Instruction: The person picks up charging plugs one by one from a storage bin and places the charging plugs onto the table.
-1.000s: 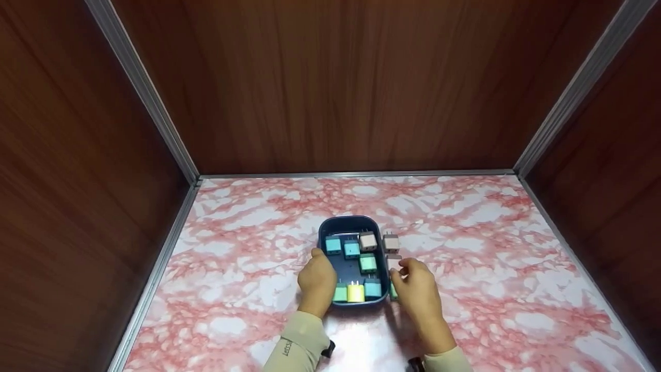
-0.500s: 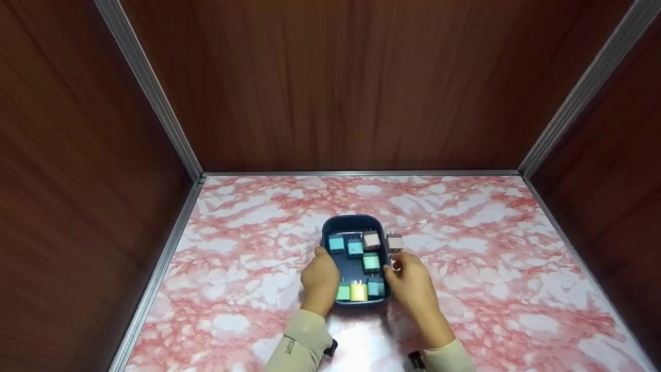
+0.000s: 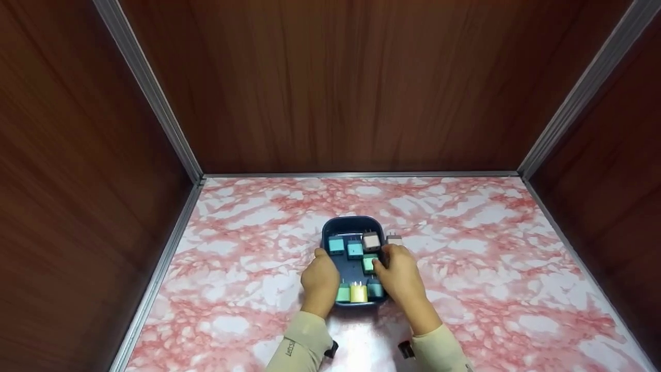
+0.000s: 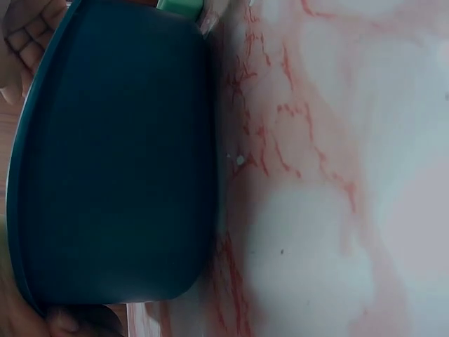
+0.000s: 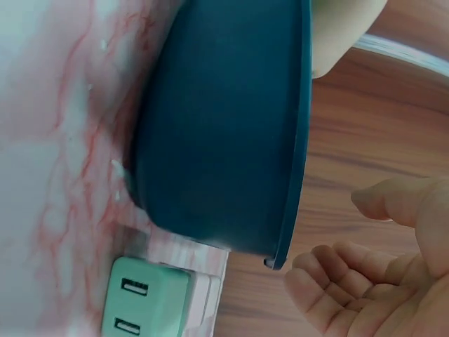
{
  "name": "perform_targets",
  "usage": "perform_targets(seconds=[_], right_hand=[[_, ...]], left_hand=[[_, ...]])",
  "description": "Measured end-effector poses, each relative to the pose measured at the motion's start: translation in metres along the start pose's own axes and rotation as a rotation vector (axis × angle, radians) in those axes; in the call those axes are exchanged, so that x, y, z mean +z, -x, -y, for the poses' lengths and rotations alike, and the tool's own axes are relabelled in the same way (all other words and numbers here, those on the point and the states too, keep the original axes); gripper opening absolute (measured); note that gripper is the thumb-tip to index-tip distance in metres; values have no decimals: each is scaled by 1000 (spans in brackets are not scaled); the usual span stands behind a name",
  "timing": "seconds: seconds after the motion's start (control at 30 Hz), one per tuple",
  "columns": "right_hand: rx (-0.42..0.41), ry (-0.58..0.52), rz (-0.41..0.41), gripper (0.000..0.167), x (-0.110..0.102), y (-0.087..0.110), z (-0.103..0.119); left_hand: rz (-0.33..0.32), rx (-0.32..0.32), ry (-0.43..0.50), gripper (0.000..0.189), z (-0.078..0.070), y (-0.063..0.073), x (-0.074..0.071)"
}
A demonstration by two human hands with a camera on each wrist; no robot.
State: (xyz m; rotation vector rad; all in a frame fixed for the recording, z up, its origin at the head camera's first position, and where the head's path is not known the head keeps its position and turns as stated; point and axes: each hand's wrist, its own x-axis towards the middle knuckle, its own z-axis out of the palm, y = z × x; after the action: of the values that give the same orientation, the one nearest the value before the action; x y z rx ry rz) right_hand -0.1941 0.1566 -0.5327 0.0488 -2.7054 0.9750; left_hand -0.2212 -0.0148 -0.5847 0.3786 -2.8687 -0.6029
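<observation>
A dark blue plastic bin [image 3: 350,226] holds several plug chargers. My left hand [image 3: 320,283] grips its left side, fingertips at the rim in the left wrist view. My right hand [image 3: 400,276] is over the right rim, thumb close to a green charger [image 3: 368,264]. In the right wrist view, its thumb and loosely bent fingers [image 5: 344,281] stand apart with nothing between them. Also inside are two blue chargers [image 3: 336,245] towards the left, a beige one [image 3: 371,242], and a front row of green, yellow [image 3: 358,293] and blue.
Outside the bin's right side, a beige charger [image 3: 394,239] stands partly behind my right hand. A green two-port charger [image 5: 147,298] lies on the table close to the bin. Brown wood-grain panels [image 3: 330,88] enclose the pink-and-white marbled table [image 3: 490,268].
My right hand has moved left and forward from beside the bin to over its right rim. My left hand has stayed on the bin.
</observation>
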Motion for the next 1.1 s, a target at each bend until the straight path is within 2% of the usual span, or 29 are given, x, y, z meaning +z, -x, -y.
perform_targets(seconds=[0.23, 0.43, 0.67, 0.97, 1.1], right_hand=[[-1, 11, 11, 35, 5, -6, 3], [-10, 20, -7, 35, 8, -9, 1], [-11, 33, -17, 37, 11, -14, 3], [44, 42, 20, 47, 19, -22, 9], [74, 55, 28, 48, 22, -27, 11]], left_hand=[[-5, 5, 2, 28, -1, 0, -3], [-1, 4, 1, 27, -2, -1, 1], [10, -20, 4, 27, -3, -2, 2], [62, -43, 19, 31, 0, -3, 1], [48, -34, 28, 31, 1, -2, 0]])
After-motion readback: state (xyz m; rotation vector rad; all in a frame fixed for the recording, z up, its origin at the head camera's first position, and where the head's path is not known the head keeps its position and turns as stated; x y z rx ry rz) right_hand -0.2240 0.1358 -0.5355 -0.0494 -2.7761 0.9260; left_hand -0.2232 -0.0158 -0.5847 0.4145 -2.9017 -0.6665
